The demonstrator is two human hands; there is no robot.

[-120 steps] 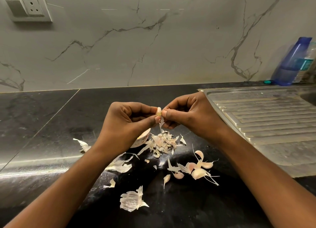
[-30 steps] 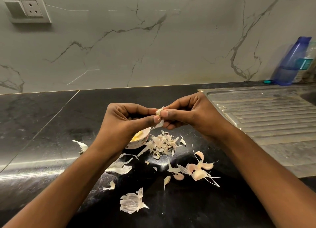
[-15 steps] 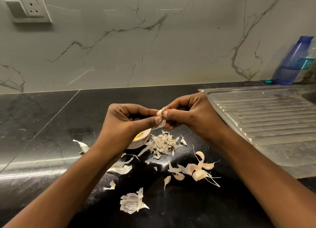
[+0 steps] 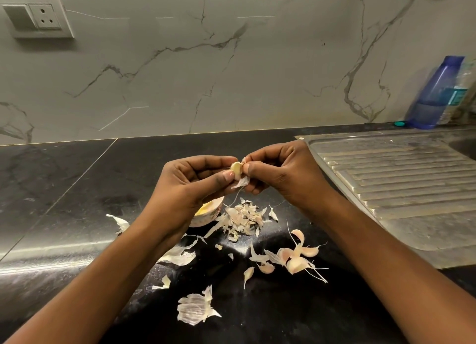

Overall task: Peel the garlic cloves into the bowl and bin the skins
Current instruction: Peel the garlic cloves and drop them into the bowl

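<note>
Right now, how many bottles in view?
2. A blue bottle stands at the far right behind the drainboard; a clear bottle just right of it, partly cut off by the frame edge. More may be hidden.

A white marble wall with grey veins [image 4: 231, 73] is rising behind the glossy black stone surface [image 4: 64, 184], carrying a white switch-and-socket plate [image 4: 38, 17], while a ribbed steel drainboard [image 4: 399, 189] is lying at right and a translucent blue plastic bottle [image 4: 435, 93] is standing in the far corner.

Head-worn wide-angle view looks forward and down, close over the counter [image 4: 77, 189].
</note>
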